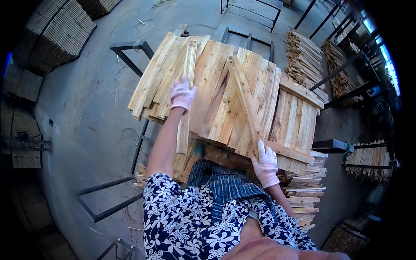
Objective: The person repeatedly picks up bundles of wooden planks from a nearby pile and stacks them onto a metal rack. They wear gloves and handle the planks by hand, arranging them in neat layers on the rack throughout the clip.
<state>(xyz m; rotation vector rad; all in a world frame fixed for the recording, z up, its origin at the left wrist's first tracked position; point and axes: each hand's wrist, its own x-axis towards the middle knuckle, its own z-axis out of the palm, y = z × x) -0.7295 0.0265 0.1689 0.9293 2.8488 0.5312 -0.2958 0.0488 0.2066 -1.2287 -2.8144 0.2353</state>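
Note:
My left hand (182,93), in a pale glove, is closed over the middle of a narrow wooden slat (183,125). That slat lies lengthwise on a layer of planks (208,86), and its near end sticks out past their edge. My right hand (265,165), gloved too, grips the near end of a longer board (244,86), which lies slanted across the planks with its far end leaning left. The fingertips under this board are hidden. To the right of it, two crosswise battens (289,152) rest on a group of planks laid side by side.
Dark metal frames (130,52) stand around the pile, with another frame (112,190) at the near left. Sawn strips (303,56) are heaped at the far right, and more strips (305,195) lie beside my right arm. Tall stacks of wood (65,34) stand far left.

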